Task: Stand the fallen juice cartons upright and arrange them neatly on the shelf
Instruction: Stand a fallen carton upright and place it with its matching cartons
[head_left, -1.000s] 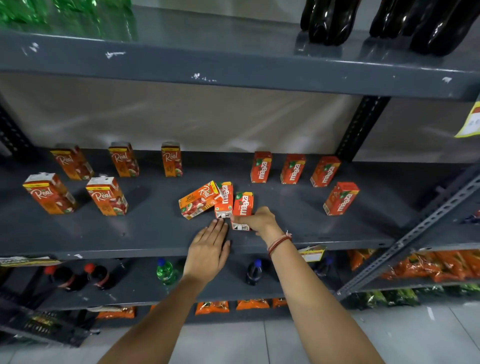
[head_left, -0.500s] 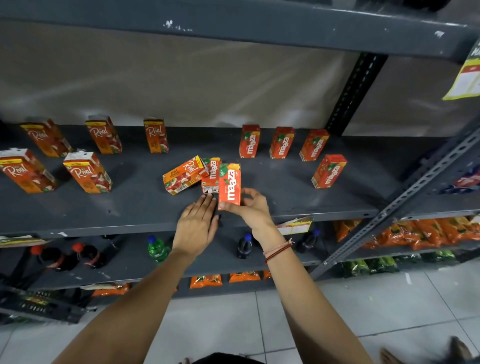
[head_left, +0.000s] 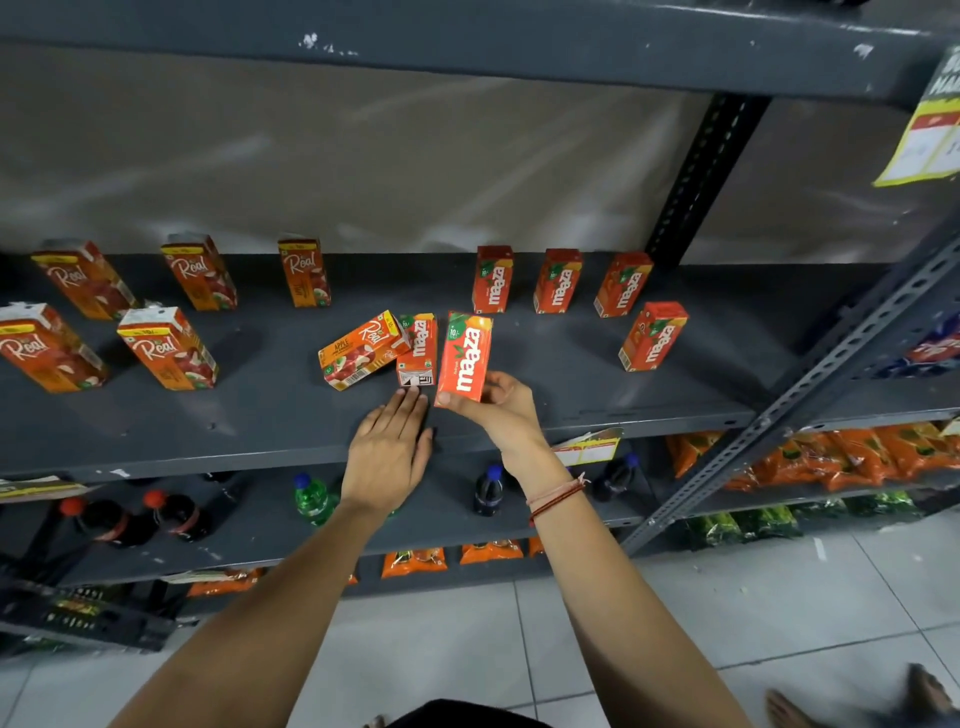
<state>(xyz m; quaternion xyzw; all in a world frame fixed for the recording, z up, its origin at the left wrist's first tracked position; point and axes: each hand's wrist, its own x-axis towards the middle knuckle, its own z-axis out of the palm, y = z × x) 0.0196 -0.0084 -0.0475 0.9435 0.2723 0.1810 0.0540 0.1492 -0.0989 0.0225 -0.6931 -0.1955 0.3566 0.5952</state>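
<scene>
Grey metal makes up the shelf (head_left: 260, 415), and small juice boxes sit on it. The right hand (head_left: 498, 410) has its grip closed around the bottom of one red mango juice box (head_left: 464, 357). That box is upright, with its front facing out, near the front middle of the shelf. I cannot tell if its bottom touches the shelf.

The left hand (head_left: 388, 451) lies flat with the fingers (head_left: 410, 402) straight and together. Its grip is open and holds nothing. The fingertips are just in front of a second mango box (head_left: 418, 349), which lies on its back with the barcode end toward the hand. An apple juice box (head_left: 363, 349) lies on its side just to the left, touching the second mango box.

Three more mango boxes (head_left: 558, 280) stand in a row at the back right. One more mango box (head_left: 653, 336) stands alone in front of them, further to the right.

Three apple boxes (head_left: 200, 273) stand in a row at the back left. Two bigger-looking apple boxes (head_left: 166, 348) stand in front of them on the left.

A red thread band (head_left: 556, 498) is around the right wrist. Bottles (head_left: 311, 498) stand on the lower shelf under the hands. Orange snack bags (head_left: 841, 457) fill the lower shelf on the right. A yellow price tag (head_left: 930, 140) hangs at the top right. The floor (head_left: 779, 597) has pale tiles.
</scene>
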